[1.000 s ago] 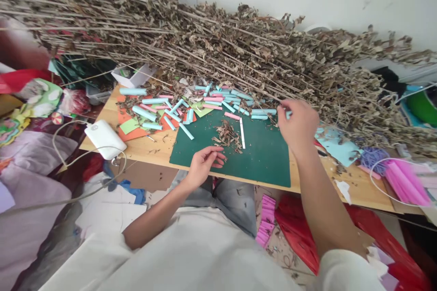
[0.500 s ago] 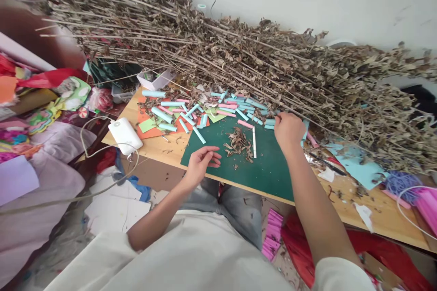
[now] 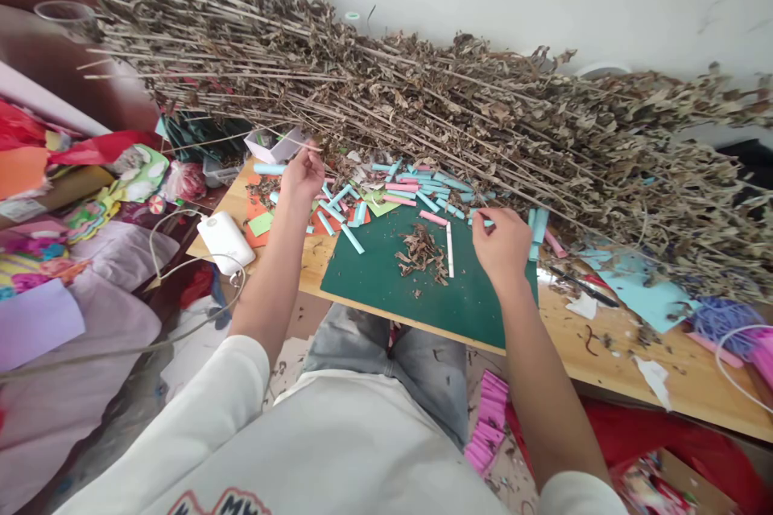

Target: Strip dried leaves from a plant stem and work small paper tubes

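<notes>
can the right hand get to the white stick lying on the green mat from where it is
Probably yes. The right hand hovers over the green mat just right of the white stick, with only bare mat between them. The dry leaf crumbs lie on the stick's far side.

White long-sleeved top (image 3: 362, 451) with sleeves pushed up the forearms, red-outlined lettering on the chest, and faded grey-blue jeans (image 3: 416, 362).

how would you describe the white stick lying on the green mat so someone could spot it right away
Find the dark green cutting mat on the wooden table, in front of the big heap of dried leafy branches. Just right of the small pile of brown leaf crumbs at the mat's middle lies a thin white paper stick, pointing away from the person. It is the only white one; the rolled paper tubes nearby are blue or pink.
</notes>
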Demonstrator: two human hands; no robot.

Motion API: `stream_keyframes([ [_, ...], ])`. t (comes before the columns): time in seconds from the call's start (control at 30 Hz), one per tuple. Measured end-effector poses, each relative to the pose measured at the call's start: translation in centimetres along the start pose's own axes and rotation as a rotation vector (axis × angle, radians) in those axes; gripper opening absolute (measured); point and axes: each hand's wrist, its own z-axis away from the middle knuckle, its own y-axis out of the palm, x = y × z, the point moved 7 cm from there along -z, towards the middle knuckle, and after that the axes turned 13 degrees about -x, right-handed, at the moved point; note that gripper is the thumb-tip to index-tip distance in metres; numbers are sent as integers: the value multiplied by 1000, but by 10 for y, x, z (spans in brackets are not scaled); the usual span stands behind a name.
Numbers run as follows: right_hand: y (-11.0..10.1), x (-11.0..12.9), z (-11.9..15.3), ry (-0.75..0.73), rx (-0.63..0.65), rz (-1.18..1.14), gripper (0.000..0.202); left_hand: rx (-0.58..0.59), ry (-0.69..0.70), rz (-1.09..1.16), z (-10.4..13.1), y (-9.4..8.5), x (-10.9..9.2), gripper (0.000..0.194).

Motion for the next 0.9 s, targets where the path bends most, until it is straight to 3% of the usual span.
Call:
stream_keyframes([
  [0.2, -19, 2, 13, -8, -41, -71, 28, 24, -49, 172, 9, 3, -8, 42],
  [0.33, -26, 9, 19, -5, -36, -92, 29, 4, -30, 217, 18, 7, -4, 24],
  [0.43, -32, 10, 20, 19, -55, -110, 30, 37, -64, 184, 45, 15, 16, 20],
  [0.57, -40, 15, 23, 126, -71, -197, 32, 119, -84, 85, 104, 25, 54, 21],
  [0.67, -41, 27, 29, 233, 2, -336, 36, 193, -101, 14, 140, 29, 77, 18],
  [0.77, -38, 46, 36, 316, 116, -497, 36, 219, -90, -25, 154, 26, 89, 17],
  [0.9, -26, 65, 40, 411, 214, -697, 36, 192, -77, -85, 154, 15, 100, 17],
])
